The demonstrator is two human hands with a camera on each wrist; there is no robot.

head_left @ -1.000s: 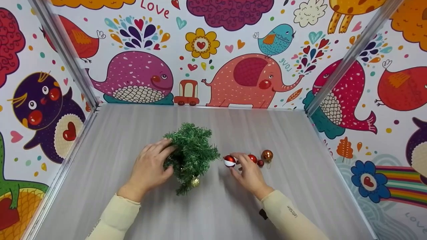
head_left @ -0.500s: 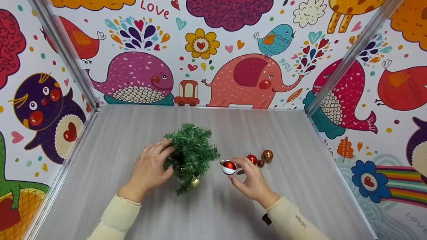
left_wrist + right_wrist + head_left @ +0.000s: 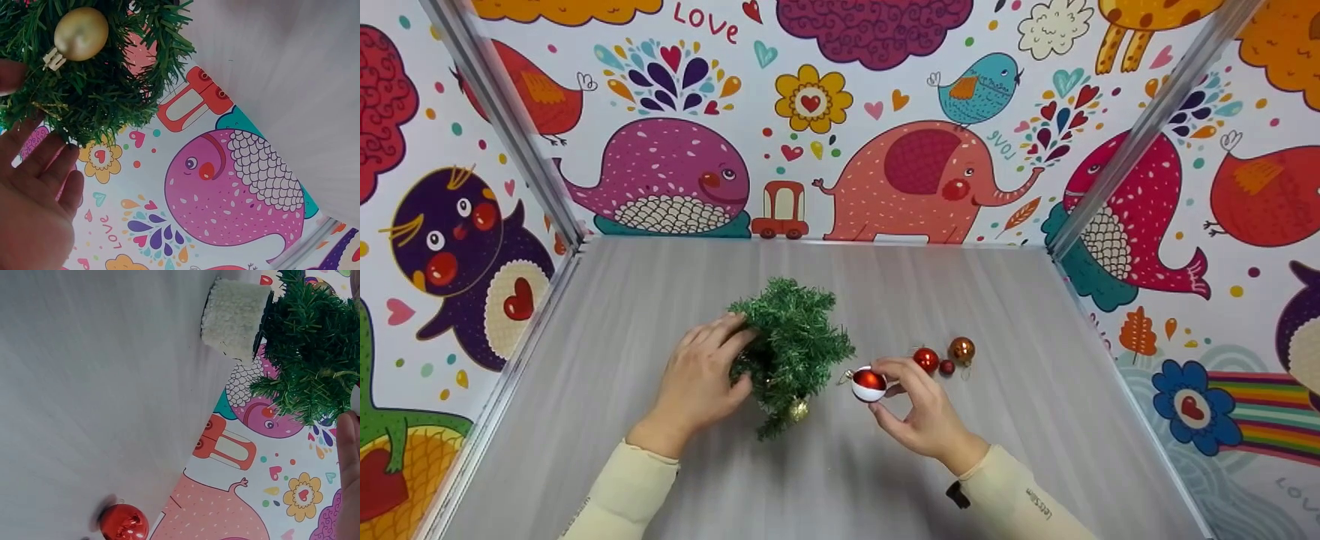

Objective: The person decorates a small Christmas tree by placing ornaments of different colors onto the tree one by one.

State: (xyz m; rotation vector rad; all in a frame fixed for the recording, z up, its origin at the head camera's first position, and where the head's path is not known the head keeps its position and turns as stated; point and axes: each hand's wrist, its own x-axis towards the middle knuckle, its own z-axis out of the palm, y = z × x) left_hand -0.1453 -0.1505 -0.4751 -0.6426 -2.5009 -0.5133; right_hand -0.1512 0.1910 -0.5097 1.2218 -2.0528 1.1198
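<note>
A small artificial Christmas tree [image 3: 799, 322] stands in the middle of the table, its base wrapped in white fleece [image 3: 233, 320] in the right wrist view. My left hand [image 3: 697, 375] holds its branches from the left, thumb and fingers partly hidden in the green. A gold bauble [image 3: 81, 34] hangs on the tree's near side. Just right of the tree, my right hand [image 3: 922, 412] pinches a red and white bauble [image 3: 868, 384] between thumb and fingers. The bauble's gold cap and loop point left toward the branches, apart from them in the head view.
Beyond my right hand lie a red bauble [image 3: 925, 361], a tiny dark red bauble [image 3: 946, 367] and a copper bauble [image 3: 961, 350] on the grey table [image 3: 660, 277]. Printed cartoon walls [image 3: 885, 97] with metal corner posts enclose the table at the back and sides.
My right hand has lifted the red and white bauble away from the others and carried it left and nearer to me, turning its cap toward the tree. My left hand stays put.
</note>
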